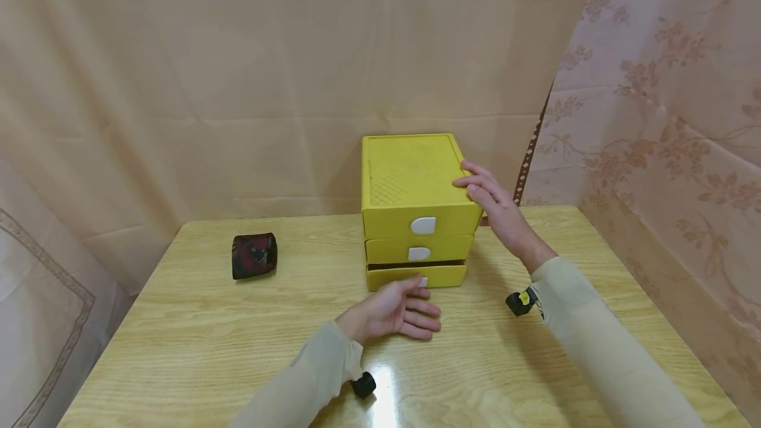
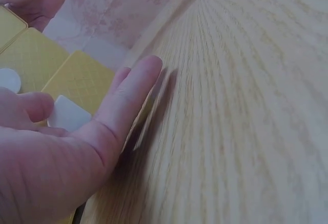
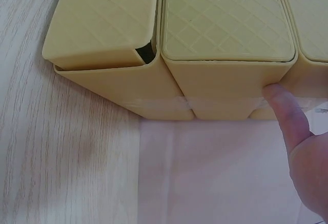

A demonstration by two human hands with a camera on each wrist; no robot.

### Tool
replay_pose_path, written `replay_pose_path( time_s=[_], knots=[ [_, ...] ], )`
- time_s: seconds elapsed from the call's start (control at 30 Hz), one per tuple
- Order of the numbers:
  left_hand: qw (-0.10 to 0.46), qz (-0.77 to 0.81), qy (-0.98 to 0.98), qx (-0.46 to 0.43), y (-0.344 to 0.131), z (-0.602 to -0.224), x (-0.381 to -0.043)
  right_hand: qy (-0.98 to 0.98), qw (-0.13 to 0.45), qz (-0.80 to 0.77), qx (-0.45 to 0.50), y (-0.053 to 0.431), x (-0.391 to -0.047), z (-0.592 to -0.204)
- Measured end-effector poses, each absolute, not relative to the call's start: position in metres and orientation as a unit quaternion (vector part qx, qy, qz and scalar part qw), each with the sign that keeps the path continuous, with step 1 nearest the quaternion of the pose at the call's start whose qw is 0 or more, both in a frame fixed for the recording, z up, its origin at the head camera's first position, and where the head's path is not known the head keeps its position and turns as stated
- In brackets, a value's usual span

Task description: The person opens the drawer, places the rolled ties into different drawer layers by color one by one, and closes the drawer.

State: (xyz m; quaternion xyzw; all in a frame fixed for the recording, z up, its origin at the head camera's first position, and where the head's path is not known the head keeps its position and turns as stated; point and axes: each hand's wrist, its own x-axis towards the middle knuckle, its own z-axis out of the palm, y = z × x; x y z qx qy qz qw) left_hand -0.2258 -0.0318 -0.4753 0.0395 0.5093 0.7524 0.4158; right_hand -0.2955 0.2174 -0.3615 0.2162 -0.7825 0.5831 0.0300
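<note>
A yellow three-drawer box (image 1: pixel 416 167) stands at the table's back edge, with a white tab handle on each drawer. Its bottom drawer (image 1: pixel 442 275) sticks out slightly, leaving a dark gap above its front. My left hand (image 1: pixel 392 312) is at that drawer's white handle (image 2: pixel 68 114), thumb and index finger at the tab and the other fingers stretched out low over the table. Against the upper right edge of the box rests my right hand (image 1: pixel 499 207), fingers spread on the top. In the right wrist view one finger (image 3: pixel 287 114) touches the box's side.
A dark red and black cylindrical thing (image 1: pixel 252 256) lies on the wooden table (image 1: pixel 238 342), left of the box. Beige curtain (image 1: pixel 267 84) hangs behind, and a flowered cloth (image 1: pixel 672 117) hangs on the right. Small black wrist devices (image 1: pixel 364 385) sit at both sleeves.
</note>
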Motion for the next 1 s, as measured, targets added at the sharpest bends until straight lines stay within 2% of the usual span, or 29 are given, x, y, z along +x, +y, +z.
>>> replay_pose_path(
  time_s=[1.0],
  knots=[
    [0.433, 0.743, 0.508, 0.050, -0.0348, -0.4740, -0.2165, -0.786, 0.033, 0.578, 0.217, 0.2174, -0.2953, -0.3617]
  ],
)
